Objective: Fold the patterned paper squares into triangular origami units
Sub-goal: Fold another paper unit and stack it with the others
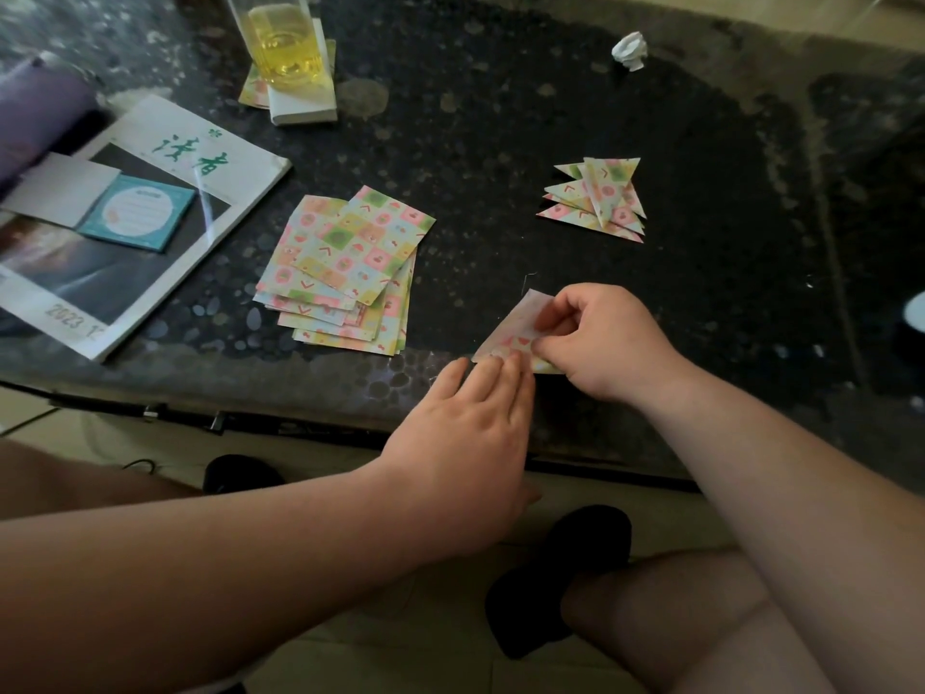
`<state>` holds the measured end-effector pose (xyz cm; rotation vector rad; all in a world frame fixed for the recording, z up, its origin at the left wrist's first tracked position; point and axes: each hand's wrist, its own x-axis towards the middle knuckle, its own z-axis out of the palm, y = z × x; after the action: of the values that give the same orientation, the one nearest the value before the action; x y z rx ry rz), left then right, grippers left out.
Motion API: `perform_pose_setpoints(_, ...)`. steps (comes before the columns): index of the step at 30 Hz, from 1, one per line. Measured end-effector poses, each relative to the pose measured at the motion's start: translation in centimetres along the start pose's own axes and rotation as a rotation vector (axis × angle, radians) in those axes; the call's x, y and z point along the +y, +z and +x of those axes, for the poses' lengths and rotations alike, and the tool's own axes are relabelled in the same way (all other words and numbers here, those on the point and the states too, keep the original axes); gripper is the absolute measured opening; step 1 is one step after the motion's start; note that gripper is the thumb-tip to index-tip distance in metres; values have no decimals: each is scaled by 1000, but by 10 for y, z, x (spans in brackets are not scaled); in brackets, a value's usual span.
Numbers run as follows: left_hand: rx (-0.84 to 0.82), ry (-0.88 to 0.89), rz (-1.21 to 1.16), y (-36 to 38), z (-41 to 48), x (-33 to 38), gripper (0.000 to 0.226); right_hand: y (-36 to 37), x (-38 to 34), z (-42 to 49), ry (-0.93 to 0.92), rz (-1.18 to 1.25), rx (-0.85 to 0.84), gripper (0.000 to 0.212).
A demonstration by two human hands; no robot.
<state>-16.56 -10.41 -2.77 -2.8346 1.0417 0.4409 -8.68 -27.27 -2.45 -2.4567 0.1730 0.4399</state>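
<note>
Inspection, left to right. The loose squares (345,273) lie fanned in an untidy stack on the table (500,142), left of your work. They look thin and light. Expect the sheets to slide over one another, so lift one by a free corner rather than dragging it.

Your left hand (465,443) lies flat with its fingers straight, and the fingertips press the near edge of the sheet (511,332) in work. That sheet sits close to the table's near edge and is already triangular in outline. Your right hand (600,343) has its fingers curled and pinches the sheet's right part between thumb and fingers.

Judgement: the paper should crease readily and hold a fold, but it may wrinkle or tear if pulled. Hold it near the corners and press along the fold line.

The finished triangles (598,200) are piled well apart from the sheet, farther back on the right.
</note>
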Motion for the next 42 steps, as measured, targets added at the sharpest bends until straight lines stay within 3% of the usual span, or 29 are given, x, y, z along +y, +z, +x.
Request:
perform_pose_setpoints(16, 31, -62, -16, 0, 9, 1, 99, -29, 2, 4, 96, -10, -142, 20)
perform_pose_setpoints(30, 71, -81, 24, -1, 18, 8, 92, -24, 4, 3, 47, -126, -77, 19)
perform_pose_setpoints(36, 69, -93, 49, -3, 20, 11, 94, -60, 11, 5, 236, -3, 29, 10)
perform_pose_setpoints(42, 56, -84, 61, -4, 21, 11, 97, -47, 13, 0, 187, -115, -162, 5)
